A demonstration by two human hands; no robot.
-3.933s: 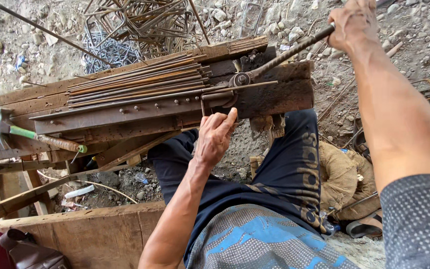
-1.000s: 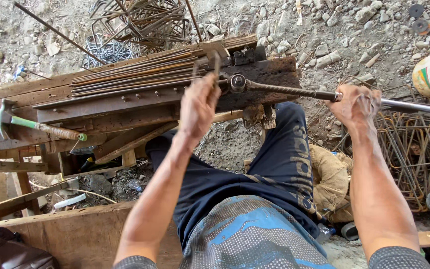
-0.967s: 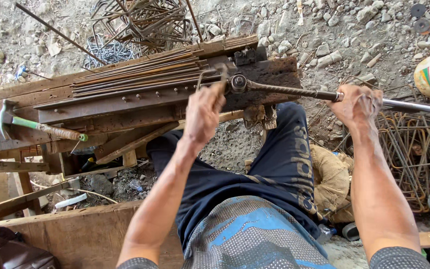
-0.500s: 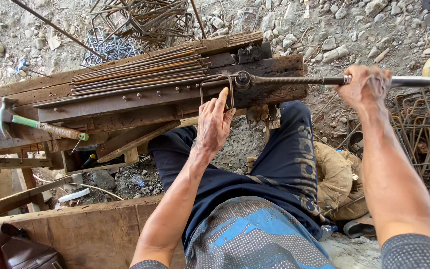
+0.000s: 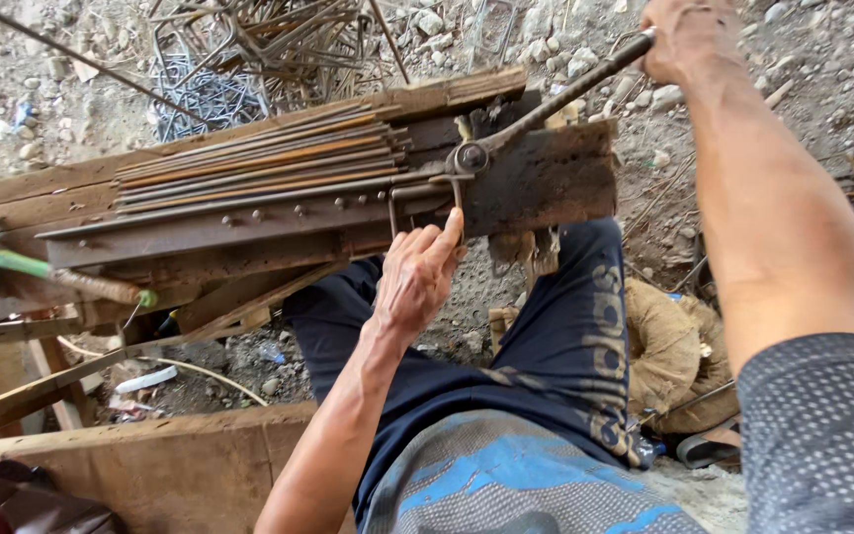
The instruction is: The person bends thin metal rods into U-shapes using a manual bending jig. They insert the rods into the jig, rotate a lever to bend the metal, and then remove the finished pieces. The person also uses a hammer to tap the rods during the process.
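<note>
Outdoors: gravel ground [image 5: 71, 119], wooden bench [image 5: 249, 237]; right hand [image 5: 689, 35] grips lever [image 5: 565, 94], left hand [image 5: 417, 277] pinches rod [image 5: 452, 198].

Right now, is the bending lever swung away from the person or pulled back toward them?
Swung away: the lever angles up from its pivot on the bench toward the gravel, right hand closed on it.

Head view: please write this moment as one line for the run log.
left hand: holds bent rod at pivot pin | right hand: grips bending lever | rod bundle: on wooden bench | hammer: on bench
</note>
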